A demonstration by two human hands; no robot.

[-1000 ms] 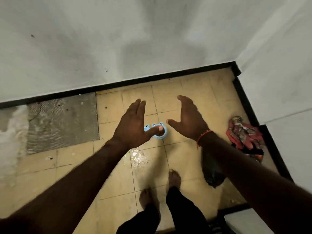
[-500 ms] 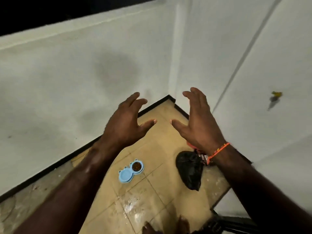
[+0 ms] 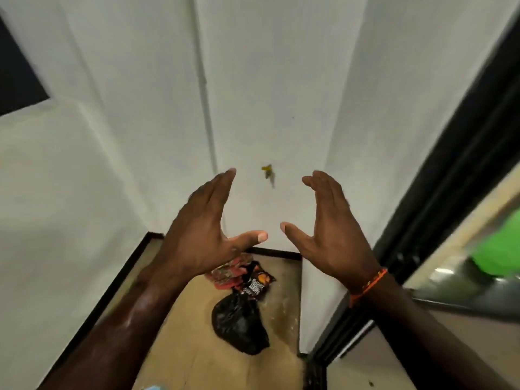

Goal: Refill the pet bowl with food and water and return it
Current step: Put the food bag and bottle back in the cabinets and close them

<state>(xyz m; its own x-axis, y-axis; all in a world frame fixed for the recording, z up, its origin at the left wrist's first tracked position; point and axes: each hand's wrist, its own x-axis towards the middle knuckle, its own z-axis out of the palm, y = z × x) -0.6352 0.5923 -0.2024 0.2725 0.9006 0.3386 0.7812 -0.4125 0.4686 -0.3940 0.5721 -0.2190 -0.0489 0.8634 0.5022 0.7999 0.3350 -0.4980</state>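
My left hand and right hand hang apart, fingers straight, holding nothing. Only a pale blue plastic sliver, perhaps the pet bowl, shows at the tan tiled floor's near edge. I judge it returned; stepping back carefully avoids kicking it.

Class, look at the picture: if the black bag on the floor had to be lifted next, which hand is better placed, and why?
Probably the left. Both hands are open and empty, but the left hand hovers nearer above the black bag; the right hand is off toward the dark door frame.
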